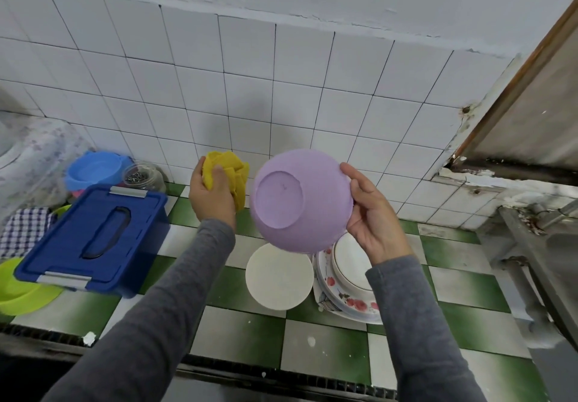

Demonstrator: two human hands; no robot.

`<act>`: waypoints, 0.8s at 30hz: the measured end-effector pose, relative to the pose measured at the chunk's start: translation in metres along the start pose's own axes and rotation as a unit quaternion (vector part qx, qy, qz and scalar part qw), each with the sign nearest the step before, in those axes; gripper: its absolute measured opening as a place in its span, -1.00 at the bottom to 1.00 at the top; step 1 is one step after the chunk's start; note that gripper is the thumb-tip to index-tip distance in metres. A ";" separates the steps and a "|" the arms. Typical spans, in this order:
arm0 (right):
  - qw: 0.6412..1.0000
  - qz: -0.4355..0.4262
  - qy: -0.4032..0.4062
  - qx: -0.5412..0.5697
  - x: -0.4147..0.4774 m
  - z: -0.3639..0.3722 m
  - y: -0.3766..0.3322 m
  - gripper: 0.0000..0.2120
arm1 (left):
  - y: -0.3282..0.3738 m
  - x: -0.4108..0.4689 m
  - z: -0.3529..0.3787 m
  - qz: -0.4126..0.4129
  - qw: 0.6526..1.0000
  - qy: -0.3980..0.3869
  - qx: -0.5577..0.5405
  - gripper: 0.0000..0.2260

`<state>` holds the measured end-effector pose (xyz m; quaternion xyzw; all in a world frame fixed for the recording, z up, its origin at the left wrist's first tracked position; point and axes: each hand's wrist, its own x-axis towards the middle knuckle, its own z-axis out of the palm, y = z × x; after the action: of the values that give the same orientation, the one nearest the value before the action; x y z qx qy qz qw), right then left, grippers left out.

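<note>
My right hand [372, 214] holds a lilac plastic bowl [300, 201] by its rim, above the counter. The bowl is tipped so that its round base faces me and its inside is hidden. My left hand [211, 195] grips a bunched yellow cloth [230, 171] just left of the bowl; cloth and bowl are close, and I cannot tell if they touch. Both arms wear grey sleeves.
Below the bowl stand a white bowl [279, 276] and a stack of floral plates [347, 289] on the green-and-white tiled counter [312, 345]. At left are a blue lidded box [93, 239], a lime bowl [18, 289], a blue bowl [93, 170] and a glass jar [142, 178]. White wall tiles rise behind.
</note>
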<state>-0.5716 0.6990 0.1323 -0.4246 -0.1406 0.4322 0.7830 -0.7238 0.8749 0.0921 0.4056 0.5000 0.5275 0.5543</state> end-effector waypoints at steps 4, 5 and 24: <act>0.996 -0.019 0.027 -0.082 -0.001 0.003 0.002 -0.74 | 0.006 0.002 0.002 0.055 0.998 -0.014 0.035 -0.63; 0.995 -0.025 0.039 -0.093 -0.002 0.004 0.003 -0.73 | 0.007 0.000 0.003 0.070 0.997 -0.021 0.040 -0.62; 0.956 -0.186 0.070 -0.215 -0.005 0.046 0.025 -0.65 | 0.017 -0.040 0.045 0.504 0.791 -0.260 0.229 -0.66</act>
<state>-0.6159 0.7265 0.1416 -0.5782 -0.2513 0.2081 0.7478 -0.6800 0.8406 0.1216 0.8372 0.1677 0.4766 0.2093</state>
